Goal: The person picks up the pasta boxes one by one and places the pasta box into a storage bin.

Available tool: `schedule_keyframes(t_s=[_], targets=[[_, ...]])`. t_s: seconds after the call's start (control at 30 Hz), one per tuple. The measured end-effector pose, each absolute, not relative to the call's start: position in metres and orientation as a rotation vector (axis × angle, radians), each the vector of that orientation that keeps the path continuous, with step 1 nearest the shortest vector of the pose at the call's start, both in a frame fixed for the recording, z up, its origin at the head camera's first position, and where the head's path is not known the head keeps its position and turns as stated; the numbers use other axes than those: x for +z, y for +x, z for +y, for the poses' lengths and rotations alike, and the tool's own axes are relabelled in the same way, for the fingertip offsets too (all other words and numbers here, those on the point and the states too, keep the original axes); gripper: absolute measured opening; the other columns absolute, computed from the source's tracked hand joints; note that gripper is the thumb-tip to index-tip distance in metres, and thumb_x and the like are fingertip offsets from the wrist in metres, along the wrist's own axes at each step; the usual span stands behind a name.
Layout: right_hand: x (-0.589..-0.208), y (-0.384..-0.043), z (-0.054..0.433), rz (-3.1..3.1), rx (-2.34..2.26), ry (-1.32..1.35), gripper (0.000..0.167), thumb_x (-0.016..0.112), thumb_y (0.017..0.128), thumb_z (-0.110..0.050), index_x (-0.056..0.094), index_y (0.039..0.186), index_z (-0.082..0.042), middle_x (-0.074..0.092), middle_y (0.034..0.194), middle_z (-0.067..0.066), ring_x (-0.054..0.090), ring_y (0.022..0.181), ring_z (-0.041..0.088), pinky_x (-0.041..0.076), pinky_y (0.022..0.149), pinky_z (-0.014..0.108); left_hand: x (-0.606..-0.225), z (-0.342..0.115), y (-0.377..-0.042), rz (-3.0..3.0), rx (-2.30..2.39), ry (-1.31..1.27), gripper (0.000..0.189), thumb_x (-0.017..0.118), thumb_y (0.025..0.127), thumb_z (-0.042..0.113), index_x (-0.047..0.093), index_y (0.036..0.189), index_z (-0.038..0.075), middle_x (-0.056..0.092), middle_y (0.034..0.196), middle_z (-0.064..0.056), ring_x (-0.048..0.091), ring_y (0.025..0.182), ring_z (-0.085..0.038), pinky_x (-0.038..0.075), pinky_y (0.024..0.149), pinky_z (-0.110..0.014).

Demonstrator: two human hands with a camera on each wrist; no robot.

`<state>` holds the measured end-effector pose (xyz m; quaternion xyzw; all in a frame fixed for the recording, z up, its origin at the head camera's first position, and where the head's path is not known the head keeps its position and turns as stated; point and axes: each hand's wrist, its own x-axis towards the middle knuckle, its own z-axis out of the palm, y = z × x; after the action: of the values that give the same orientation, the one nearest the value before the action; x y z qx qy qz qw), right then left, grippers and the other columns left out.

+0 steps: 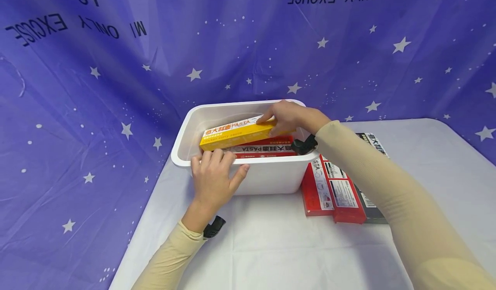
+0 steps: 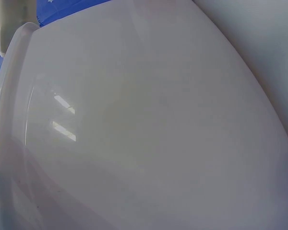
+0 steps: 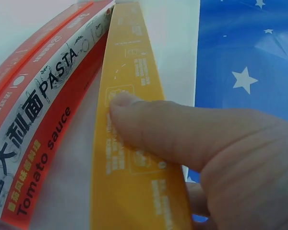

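Note:
A white plastic bin (image 1: 267, 178) stands on the table, and my left hand (image 1: 211, 176) grips its near rim, fingers hooked over the edge. My right hand (image 1: 288, 115) reaches into the bin and pinches the right end of a yellow pasta box (image 1: 232, 137), labelled chicken curry sauce. That box slants above a red pasta box (image 1: 267, 148) lying inside along the near wall. In the right wrist view the thumb (image 3: 153, 127) presses on the yellow box's face, beside the tomato sauce box (image 3: 53, 81). The left wrist view shows mostly the bin's outer wall (image 2: 149, 110).
Right of the bin, red pasta boxes (image 1: 348, 199) and a black pasta box (image 1: 373, 212) lie on the white-covered table (image 1: 294, 247), partly under my right forearm. A purple star-printed cloth (image 1: 248, 44) hangs behind and at the left.

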<state>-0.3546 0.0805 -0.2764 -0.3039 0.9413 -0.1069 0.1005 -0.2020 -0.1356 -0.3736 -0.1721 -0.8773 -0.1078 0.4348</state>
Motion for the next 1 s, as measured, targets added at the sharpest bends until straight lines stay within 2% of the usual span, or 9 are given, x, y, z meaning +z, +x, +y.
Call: schedule_keyframes(t_s=[0.27, 0.37, 0.43, 0.63, 0.7, 1.0], targets=[[-0.2794, -0.3562, 0.0788, 2.777, -0.188, -0.925, 0.055, 0.082, 0.085, -0.019, 0.066, 0.137, -0.025, 0.071, 0.132, 0.005, 0.065, 0.105, 0.025, 0.053, 0.102, 0.041, -0.3735, -0.1349, -0.2027, -2.172, -0.272, -0.430, 0.066, 0.030, 0.102, 0.067, 0.065, 0.089, 0.012, 0.064, 0.083, -0.009, 0.057, 0.079, -0.033, 0.034, 0.075, -0.050], [-0.2794, -0.3562, 0.0790, 2.762, -0.172, -0.912, 0.055, 0.081, 0.086, -0.017, 0.065, 0.138, -0.024, 0.070, 0.133, 0.006, 0.065, 0.106, 0.026, 0.053, 0.102, 0.041, -0.3731, -0.1343, -0.2023, -2.171, -0.273, -0.433, 0.067, 0.029, 0.102, 0.067, 0.065, 0.089, 0.012, 0.064, 0.082, -0.009, 0.057, 0.078, -0.032, 0.034, 0.074, -0.050], [-0.2790, -0.3562, 0.0793, 2.765, -0.194, -0.872, 0.055, 0.080, 0.086, -0.015, 0.065, 0.138, -0.024, 0.068, 0.136, 0.007, 0.064, 0.110, 0.027, 0.054, 0.101, 0.042, -0.3726, -0.1341, -0.2019, -2.173, -0.271, -0.432, 0.067, 0.029, 0.103, 0.067, 0.065, 0.089, 0.012, 0.063, 0.082, -0.009, 0.057, 0.078, -0.032, 0.034, 0.074, -0.050], [-0.2781, -0.3588, 0.0778, 2.812, -0.287, -0.857, 0.055, 0.075, 0.087, -0.001, 0.064, 0.139, -0.016, 0.063, 0.143, 0.010, 0.054, 0.137, 0.032, 0.045, 0.113, 0.048, -0.3722, -0.1345, -0.2016, -2.161, -0.253, -0.428, 0.067, 0.030, 0.102, 0.066, 0.065, 0.088, 0.011, 0.063, 0.081, -0.011, 0.057, 0.076, -0.034, 0.034, 0.074, -0.050], [-0.2780, -0.3591, 0.0768, 2.818, -0.275, -0.883, 0.055, 0.075, 0.087, 0.001, 0.064, 0.138, -0.013, 0.063, 0.143, 0.011, 0.053, 0.139, 0.033, 0.041, 0.117, 0.049, -0.3724, -0.1347, -0.2015, -2.156, -0.252, -0.428, 0.067, 0.031, 0.102, 0.066, 0.065, 0.088, 0.010, 0.063, 0.081, -0.012, 0.057, 0.076, -0.035, 0.034, 0.073, -0.050], [-0.2773, -0.3563, 0.0762, 2.819, -0.278, -0.856, 0.053, 0.074, 0.088, -0.001, 0.064, 0.139, -0.014, 0.063, 0.144, 0.011, 0.054, 0.138, 0.033, 0.041, 0.117, 0.049, -0.3732, -0.1350, -0.2018, -2.172, -0.249, -0.429, 0.068, 0.028, 0.102, 0.067, 0.065, 0.089, 0.012, 0.063, 0.082, -0.010, 0.057, 0.076, -0.033, 0.034, 0.075, -0.050]])
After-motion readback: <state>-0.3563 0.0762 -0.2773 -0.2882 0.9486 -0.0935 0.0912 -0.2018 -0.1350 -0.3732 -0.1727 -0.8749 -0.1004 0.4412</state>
